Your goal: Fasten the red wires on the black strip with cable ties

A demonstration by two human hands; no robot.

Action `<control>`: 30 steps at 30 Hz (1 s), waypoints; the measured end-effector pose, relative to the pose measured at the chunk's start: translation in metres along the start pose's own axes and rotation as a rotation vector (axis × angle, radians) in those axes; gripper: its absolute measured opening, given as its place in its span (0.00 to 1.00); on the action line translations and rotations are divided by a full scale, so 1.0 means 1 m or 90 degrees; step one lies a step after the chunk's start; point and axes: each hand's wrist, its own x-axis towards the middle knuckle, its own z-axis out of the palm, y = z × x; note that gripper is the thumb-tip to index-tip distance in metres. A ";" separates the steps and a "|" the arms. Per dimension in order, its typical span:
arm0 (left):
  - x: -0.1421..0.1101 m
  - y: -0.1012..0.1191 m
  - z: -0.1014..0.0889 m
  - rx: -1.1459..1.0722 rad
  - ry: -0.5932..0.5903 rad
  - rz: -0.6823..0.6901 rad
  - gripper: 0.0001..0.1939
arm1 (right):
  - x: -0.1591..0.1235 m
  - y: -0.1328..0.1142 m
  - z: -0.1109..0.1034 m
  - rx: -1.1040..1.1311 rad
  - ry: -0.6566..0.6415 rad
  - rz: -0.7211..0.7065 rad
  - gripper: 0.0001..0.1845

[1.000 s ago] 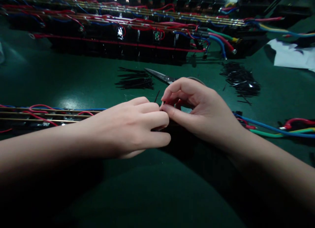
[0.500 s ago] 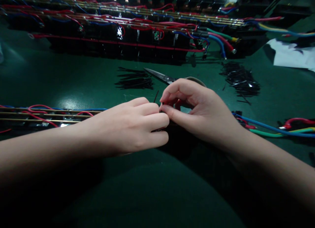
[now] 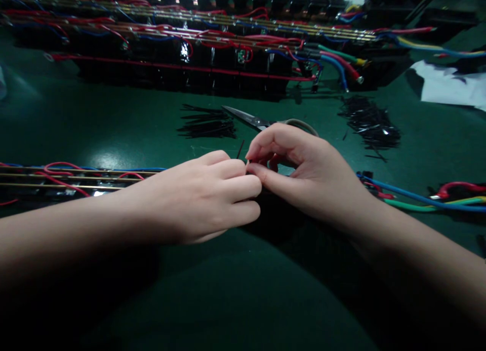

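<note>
worktop (image 3: 94, 123): dark green | near: wired strip (image 3: 76, 176) | middle: scissors (image 3: 250, 119), tie bundle (image 3: 207, 122) | right: offcut pile (image 3: 370, 124), white paper (image 3: 451, 85) | far: wired assemblies (image 3: 190, 42)

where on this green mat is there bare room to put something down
Bare mat lies left, between the far wired assemblies and the near wire strip. More lies in front, below the left hand and right hand. The middle is crowded: black tie pile, scissors, clippings heap, coloured cables.
</note>
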 end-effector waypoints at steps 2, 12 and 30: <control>0.000 0.000 0.000 -0.006 -0.007 -0.004 0.11 | 0.000 0.001 0.000 0.001 -0.001 -0.002 0.06; -0.001 0.000 -0.001 -0.026 -0.010 -0.004 0.09 | 0.000 0.000 -0.001 0.001 -0.006 -0.013 0.07; 0.000 -0.003 -0.002 -0.096 -0.004 -0.048 0.10 | 0.000 -0.002 -0.001 -0.002 -0.002 0.000 0.06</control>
